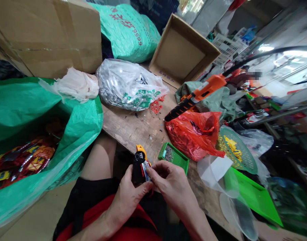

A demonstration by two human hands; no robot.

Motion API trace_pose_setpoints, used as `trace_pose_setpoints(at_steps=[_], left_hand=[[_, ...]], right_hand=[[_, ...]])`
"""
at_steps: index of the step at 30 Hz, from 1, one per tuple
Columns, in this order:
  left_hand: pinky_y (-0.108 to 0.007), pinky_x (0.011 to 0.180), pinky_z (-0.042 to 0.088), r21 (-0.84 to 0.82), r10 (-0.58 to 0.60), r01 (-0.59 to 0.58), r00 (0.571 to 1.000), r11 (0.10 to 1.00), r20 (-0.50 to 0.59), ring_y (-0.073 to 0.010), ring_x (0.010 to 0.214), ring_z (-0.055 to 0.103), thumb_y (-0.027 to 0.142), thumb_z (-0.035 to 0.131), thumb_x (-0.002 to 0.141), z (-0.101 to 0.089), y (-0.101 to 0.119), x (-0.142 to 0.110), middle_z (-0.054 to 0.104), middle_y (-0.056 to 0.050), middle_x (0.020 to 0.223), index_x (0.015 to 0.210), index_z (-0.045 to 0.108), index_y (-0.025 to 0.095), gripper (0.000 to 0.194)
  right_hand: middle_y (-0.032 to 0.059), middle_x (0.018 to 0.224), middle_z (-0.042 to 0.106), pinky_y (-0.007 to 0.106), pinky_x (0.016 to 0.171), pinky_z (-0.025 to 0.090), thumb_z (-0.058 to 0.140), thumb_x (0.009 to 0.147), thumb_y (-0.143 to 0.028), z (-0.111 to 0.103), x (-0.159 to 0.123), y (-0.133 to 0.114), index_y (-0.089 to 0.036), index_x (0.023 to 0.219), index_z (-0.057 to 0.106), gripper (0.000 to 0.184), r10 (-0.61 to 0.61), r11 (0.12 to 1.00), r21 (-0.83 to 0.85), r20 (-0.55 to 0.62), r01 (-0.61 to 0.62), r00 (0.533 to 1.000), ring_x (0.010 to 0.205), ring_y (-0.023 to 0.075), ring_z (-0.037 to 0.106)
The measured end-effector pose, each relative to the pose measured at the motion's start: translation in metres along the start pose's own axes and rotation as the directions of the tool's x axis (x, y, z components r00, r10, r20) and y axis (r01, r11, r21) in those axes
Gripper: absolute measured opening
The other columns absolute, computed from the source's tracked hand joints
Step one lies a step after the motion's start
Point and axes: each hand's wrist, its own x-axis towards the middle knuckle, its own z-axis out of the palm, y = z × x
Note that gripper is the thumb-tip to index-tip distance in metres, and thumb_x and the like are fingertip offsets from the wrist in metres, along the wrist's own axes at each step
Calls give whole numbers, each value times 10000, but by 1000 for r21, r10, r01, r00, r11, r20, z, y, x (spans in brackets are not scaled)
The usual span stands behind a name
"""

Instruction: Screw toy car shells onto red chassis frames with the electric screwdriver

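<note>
While left fingers (127, 177) curl around a black plastic tool (137, 169), right fingers (150, 170) pinch its metal edge (145, 170). Green mesh tray (181, 160) at one o'clock

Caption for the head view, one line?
Left hand grips a small black-and-orange tool while right hand works at its metal end, beside a green tray of small metal bits.

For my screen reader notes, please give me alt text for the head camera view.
A left hand grips a small black-and-orange tool over a wooden bench, and the right hand's fingers reach its metal end. Nearby lie a green tray of metal bits and a clear bag of metal parts.
</note>
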Motion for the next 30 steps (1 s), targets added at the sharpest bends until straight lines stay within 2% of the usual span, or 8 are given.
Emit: trace_pose_setpoints(at_steps=[6,17,24,30], left_hand=[[-360,860,577,23,26,-27,999,999,28,-256,975,719,532,833,767,-1,-5,0,763,-66,1062,1156,599,194,566],[-387,881,575,26,4,-5,999,1000,39,-287,1030,715,556,836,740,0,3,-2,764,-95,1112,1175,593,180,624],[-393,889,562,26,-15,14,1000,1000,14,-307,1051,706,592,835,720,0,1,0,760,-107,1113,1173,597,169,665],[-408,920,537,73,-12,11,1000,997,14,-325,1100,686,607,809,751,-3,-6,-1,739,-136,1175,1190,587,160,664]], right_hand=[[27,695,719,246,578,433,646,856,-380,-7,0,-2,-183,759,743,240,5,998,-56,30,-3,1000,611,148,605],[27,669,698,240,540,404,649,854,-397,-13,4,-7,-180,745,735,258,13,998,-66,83,-8,996,588,145,587],[29,723,729,248,576,444,622,873,-374,4,-2,0,-191,761,726,239,-53,996,-70,-2,53,999,622,154,627],[7,670,710,228,548,436,666,870,-337,12,-4,7,-197,737,720,200,-78,997,-31,-67,76,995,571,133,609]])
